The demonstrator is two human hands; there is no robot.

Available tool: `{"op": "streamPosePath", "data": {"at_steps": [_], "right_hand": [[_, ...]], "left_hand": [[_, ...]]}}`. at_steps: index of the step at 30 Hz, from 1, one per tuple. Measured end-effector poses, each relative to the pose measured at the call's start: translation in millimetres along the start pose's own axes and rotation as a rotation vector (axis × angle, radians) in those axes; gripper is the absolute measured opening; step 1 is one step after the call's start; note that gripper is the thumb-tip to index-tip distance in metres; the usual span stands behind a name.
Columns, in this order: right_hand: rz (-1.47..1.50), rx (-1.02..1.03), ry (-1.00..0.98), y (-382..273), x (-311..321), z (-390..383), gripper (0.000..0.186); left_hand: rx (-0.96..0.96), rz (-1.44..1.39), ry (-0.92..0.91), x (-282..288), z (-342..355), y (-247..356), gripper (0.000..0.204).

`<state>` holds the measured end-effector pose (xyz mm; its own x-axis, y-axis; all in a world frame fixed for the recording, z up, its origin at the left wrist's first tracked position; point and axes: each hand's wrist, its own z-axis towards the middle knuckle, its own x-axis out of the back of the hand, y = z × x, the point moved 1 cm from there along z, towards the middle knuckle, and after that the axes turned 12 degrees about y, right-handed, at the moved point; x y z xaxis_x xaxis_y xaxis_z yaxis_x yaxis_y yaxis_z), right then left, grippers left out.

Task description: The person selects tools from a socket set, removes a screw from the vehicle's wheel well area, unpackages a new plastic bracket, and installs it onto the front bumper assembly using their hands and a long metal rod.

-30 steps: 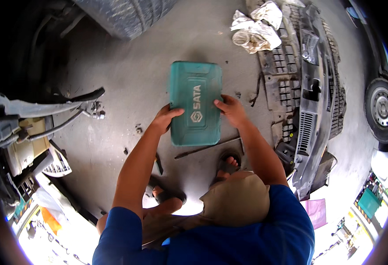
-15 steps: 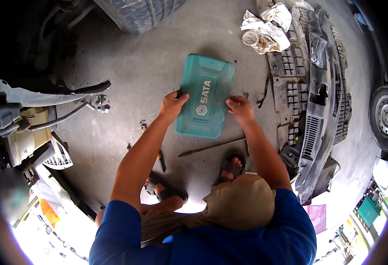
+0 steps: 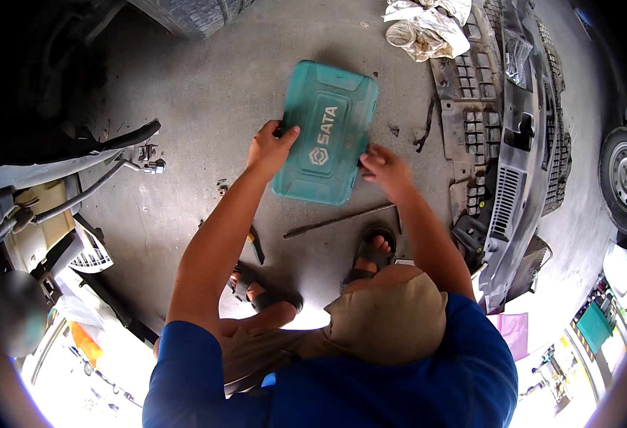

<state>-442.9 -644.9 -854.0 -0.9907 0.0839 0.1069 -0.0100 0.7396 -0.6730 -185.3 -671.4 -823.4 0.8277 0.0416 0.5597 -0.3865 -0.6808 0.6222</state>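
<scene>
A closed teal plastic tool case (image 3: 337, 153) lies flat in front of me, its long sides pointing away and slightly tilted to the right. I cannot tell whether it rests fully on the floor. My left hand (image 3: 271, 148) grips its left edge, with the thumb on the lid and the fingers mostly hidden below. At the opposite edge is my right hand (image 3: 386, 171), a little blurred, its bent fingers pinching the rim. Between the case and my feet lies a thin dark rod (image 3: 335, 222) with a bent end.
An orange-and-black handled tool (image 3: 256, 245) lies beside my left foot. To the right are a long dark slatted car panel (image 3: 502, 214), crumpled white cloth (image 3: 427, 32) and a wheel (image 3: 623, 180). A tyre (image 3: 199, 14) stands at the far left, with car parts and a hose (image 3: 89, 192) nearer.
The view has shifted, so the case and floor items sit higher in the picture. My right hand has slid nearer to me along the case's right edge. My left hand keeps its hold.
</scene>
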Motion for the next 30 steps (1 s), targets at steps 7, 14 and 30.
{"op": "streamPosePath", "data": {"at_steps": [7, 14, 30], "right_hand": [[-0.181, 0.187, 0.032, 4, 2, 14, 0.050], [-0.590, 0.557, 0.103, -109, -21, 95, 0.058], [-0.795, 0.829, 0.339, -124, -28, 134, 0.064]], "left_hand": [[0.034, -0.195, -0.007, -2, 0, -6, 0.050], [0.191, -0.533, 0.003, -31, 21, 1, 0.045], [-0.329, 0.206, -0.028, -49, 2, 5, 0.034]]}}
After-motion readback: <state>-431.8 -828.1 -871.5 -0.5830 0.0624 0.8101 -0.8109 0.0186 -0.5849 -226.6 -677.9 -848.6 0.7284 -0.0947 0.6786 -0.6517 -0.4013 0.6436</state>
